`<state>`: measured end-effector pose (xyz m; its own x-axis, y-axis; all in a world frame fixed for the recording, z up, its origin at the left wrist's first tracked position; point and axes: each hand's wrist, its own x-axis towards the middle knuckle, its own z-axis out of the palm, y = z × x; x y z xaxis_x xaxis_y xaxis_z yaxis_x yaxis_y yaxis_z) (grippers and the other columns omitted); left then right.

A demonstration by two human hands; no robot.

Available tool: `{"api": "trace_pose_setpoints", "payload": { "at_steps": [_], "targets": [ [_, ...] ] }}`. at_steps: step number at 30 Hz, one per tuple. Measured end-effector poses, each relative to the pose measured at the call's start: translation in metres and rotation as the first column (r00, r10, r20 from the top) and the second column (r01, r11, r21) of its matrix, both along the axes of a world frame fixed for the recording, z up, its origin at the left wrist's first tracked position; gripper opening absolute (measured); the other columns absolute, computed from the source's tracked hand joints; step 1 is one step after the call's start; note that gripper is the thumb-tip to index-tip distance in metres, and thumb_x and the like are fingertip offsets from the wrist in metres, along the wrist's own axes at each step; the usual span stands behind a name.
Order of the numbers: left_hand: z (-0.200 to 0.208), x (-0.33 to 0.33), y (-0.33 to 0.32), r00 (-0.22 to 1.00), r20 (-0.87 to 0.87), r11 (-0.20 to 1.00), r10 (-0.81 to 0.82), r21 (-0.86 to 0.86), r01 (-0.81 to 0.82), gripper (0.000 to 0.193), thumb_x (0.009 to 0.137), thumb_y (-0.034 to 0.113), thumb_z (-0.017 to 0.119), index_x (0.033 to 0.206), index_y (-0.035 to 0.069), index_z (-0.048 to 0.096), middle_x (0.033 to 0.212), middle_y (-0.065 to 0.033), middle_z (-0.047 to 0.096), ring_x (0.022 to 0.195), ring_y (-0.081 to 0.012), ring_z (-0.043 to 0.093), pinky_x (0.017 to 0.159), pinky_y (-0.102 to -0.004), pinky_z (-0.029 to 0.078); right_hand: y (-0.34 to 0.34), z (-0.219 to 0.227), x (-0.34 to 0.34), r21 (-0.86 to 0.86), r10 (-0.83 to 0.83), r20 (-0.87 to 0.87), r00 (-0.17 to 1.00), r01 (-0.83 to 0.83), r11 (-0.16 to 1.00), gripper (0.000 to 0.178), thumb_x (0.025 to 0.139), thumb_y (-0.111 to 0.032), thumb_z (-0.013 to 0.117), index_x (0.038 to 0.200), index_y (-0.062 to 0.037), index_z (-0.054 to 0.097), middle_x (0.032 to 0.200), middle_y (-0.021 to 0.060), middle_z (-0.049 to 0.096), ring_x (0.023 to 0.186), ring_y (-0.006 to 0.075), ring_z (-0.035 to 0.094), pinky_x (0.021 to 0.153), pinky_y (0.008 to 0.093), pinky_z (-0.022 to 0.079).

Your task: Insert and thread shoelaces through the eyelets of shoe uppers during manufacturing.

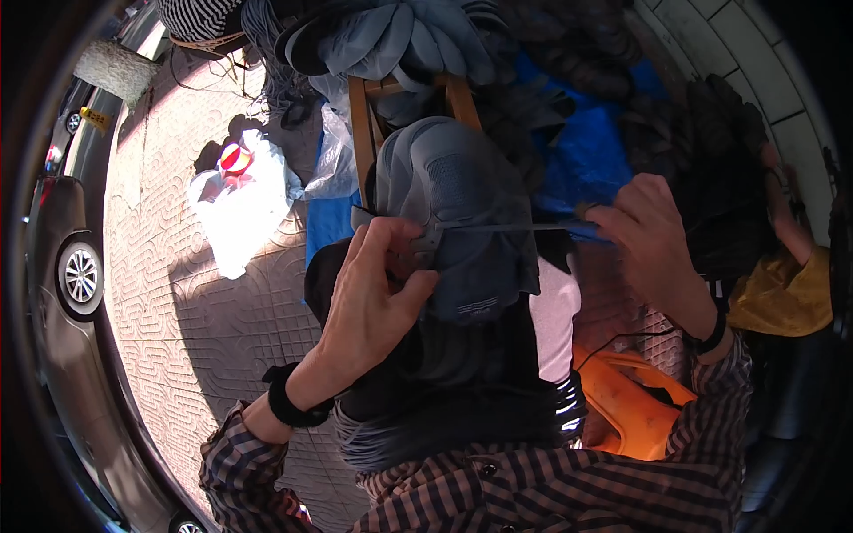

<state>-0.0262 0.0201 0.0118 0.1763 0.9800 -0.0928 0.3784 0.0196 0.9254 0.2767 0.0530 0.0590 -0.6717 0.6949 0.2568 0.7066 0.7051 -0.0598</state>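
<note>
A grey moulded fabric piece, which looks like a shoe upper with mesh (471,258), lies over my lap in front of me. At its left edge, the fingers of my left hand (360,298) are closed in a pinch on it. A thin grey lace (515,227) runs taut across the piece to the right. Its far end is gripped by my right hand (649,244), whose fingers are curled shut. A small brownish tip shows at those fingers, too small to name. Bundled grey laces (364,444) hang over my lap.
Beyond is a wooden frame (360,115) below a pile of grey pieces (382,40). Blue sheeting (577,147) lies behind dark pieces. A white plastic bag (240,213) sits left, an orange plastic object (631,404) right. Another person's arm (786,209) shows at far right; a car (75,355) stands left.
</note>
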Motion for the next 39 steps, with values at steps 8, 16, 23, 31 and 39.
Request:
{"api": "trace_pose_setpoints", "payload": {
  "at_steps": [8, 16, 23, 31, 39],
  "targets": [
    [0.005, -0.021, -0.029, 0.995, -0.092, 0.992, -0.032, -0.126, 0.020, 0.018, 0.090, 0.014, 0.064, 0.092, -0.003, 0.057, 0.065, -0.0075, 0.056, 0.058, -0.0136, 0.054, 0.058, -0.0279, 0.044, -0.009, -0.011, -0.009, 0.070, 0.064, -0.041, 0.997, -0.061, 0.996, 0.017, 0.072, -0.002, 0.068, 0.088, -0.0017, 0.064, 0.081, 0.0087, 0.052, 0.082, 0.0269, 0.053, 0.083, 0.0402, 0.041],
    [-0.003, -0.061, -0.009, 0.996, -0.090, 0.968, -0.003, -0.250, -0.020, 0.017, 0.089, 0.011, 0.057, 0.078, -0.001, 0.061, 0.052, -0.0030, 0.050, 0.049, -0.0075, 0.049, 0.050, -0.0274, 0.041, -0.021, -0.018, -0.001, 0.058, -0.049, 0.047, 0.998, 0.046, 0.997, 0.014, 0.072, -0.007, 0.069, 0.083, -0.0053, 0.061, 0.083, 0.0073, 0.055, 0.083, 0.0292, 0.054, 0.084, 0.0415, 0.041],
    [0.006, -0.008, -0.013, 0.937, -0.349, 0.946, -0.009, 0.300, 0.120, 0.050, 0.089, 0.025, 0.065, 0.135, 0.016, 0.047, 0.087, -0.0118, 0.058, 0.061, -0.0210, 0.060, 0.058, -0.0323, 0.046, -0.009, -0.027, -0.015, -0.891, -0.602, -0.327, 0.729, -0.025, 0.454, 0.018, 0.084, -0.014, 0.070, 0.086, -0.0011, 0.059, 0.075, 0.0059, 0.060, 0.073, 0.0175, 0.059, 0.070, 0.0304, 0.044],
    [-0.010, 0.012, -0.012, 0.534, -0.845, 0.870, -0.005, 0.260, 0.420, 0.061, 0.089, 0.036, 0.063, 0.144, 0.027, 0.039, 0.096, -0.0103, 0.056, 0.072, -0.0256, 0.067, 0.052, -0.0366, 0.052, -0.008, -0.016, -0.021, -0.357, -0.113, -0.166, 0.980, 0.047, 0.933, 0.019, 0.086, -0.022, 0.066, 0.079, -0.0042, 0.066, 0.072, 0.0055, 0.059, 0.073, 0.0224, 0.058, 0.080, 0.0347, 0.043],
    [-0.006, -0.004, -0.009, 0.962, -0.271, 0.988, 0.032, 0.156, 0.011, 0.025, 0.088, 0.018, 0.066, 0.107, 0.004, 0.058, 0.084, -0.0121, 0.066, 0.071, -0.0271, 0.067, 0.060, -0.0354, 0.051, -0.017, -0.030, -0.022, -0.046, -0.050, -0.289, 0.956, 0.038, 0.998, 0.011, 0.076, -0.012, 0.073, 0.074, -0.0077, 0.064, 0.071, 0.0033, 0.056, 0.075, 0.0228, 0.057, 0.085, 0.0387, 0.041]
  ]
}}
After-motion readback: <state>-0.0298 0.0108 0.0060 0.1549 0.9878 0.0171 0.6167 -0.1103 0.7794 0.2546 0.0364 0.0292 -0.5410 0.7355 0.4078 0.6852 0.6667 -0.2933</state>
